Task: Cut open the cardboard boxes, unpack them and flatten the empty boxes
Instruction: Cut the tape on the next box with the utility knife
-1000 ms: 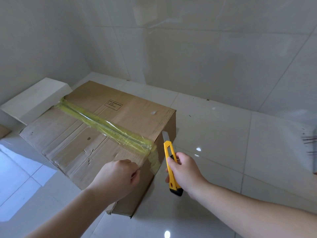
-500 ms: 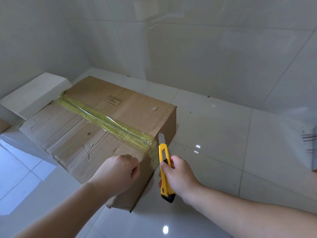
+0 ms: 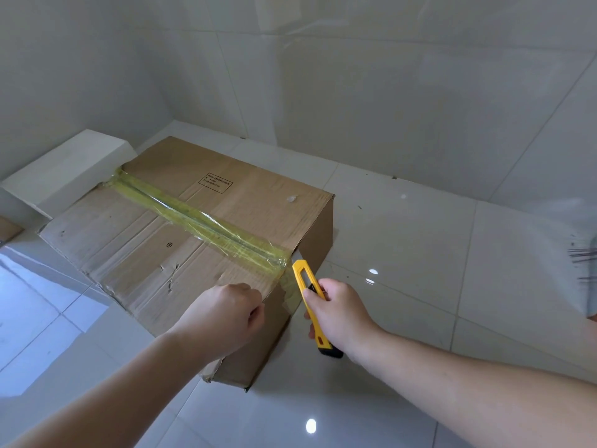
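Lying on the white tiled floor [image 3: 403,253] w/ flaps closed, a cardboard box [image 3: 181,227] is carrying yellowish tape [image 3: 200,219] along its top seam. Left hand [image 3: 226,315] is resting on the box's near top edge, fingers curled, holding nothing. Right hand [image 3: 339,312] is gripping a yellow utility knife [image 3: 307,292], its tip sitting at the tape's near end. A white block [image 3: 64,169] is lying beside the box, far left.

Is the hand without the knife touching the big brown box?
Touching. In the head view the left hand rests on the near top edge of the cardboard box, its curled fingers lying on the flap with no gap showing.
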The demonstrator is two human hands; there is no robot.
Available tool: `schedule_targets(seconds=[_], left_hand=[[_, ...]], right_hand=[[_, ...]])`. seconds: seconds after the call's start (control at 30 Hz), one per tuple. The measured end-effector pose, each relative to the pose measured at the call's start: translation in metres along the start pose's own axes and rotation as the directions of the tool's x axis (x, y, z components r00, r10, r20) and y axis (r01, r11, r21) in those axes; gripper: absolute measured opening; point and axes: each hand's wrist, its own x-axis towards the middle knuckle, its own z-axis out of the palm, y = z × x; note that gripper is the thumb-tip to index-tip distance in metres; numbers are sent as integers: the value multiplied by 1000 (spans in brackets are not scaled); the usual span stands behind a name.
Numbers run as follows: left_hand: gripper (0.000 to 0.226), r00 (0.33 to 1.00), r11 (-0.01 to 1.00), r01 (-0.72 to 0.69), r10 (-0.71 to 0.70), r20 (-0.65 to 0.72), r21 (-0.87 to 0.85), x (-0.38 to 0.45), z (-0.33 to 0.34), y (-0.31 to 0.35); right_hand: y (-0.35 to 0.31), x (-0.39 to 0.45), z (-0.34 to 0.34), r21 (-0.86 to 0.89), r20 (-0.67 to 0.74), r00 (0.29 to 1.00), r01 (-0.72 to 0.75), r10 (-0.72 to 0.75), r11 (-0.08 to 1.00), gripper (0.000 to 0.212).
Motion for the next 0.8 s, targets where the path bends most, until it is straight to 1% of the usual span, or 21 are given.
schedule_targets(seconds=[0.13, 0.27, 0.47, 0.63, 0.8], left_hand=[[35, 1000, 1000, 5, -5, 6, -13, -2, 1, -1], [32, 1000, 1000, 6, -6, 0, -14, 0, 2, -2], [36, 1000, 999, -20, 20, 13, -38, -5, 1, -2], [36, 1000, 999, -31, 31, 1, -13, -2, -1, -2], [34, 1000, 999, -29, 29, -3, -16, -6, 1, -3]], right_hand=[[4, -7, -1, -26, 37, 999, -23, 24, 999, 26], [-6, 5, -9, -27, 56, 998, -39, 40, 999, 27], [5, -11, -4, -67, 106, 994, -27, 34, 997, 24], [-9, 5, -9, -100, 110, 994, 9, 2, 995, 22], [3, -6, -6, -106, 146, 989, -5, 21, 994, 27]])
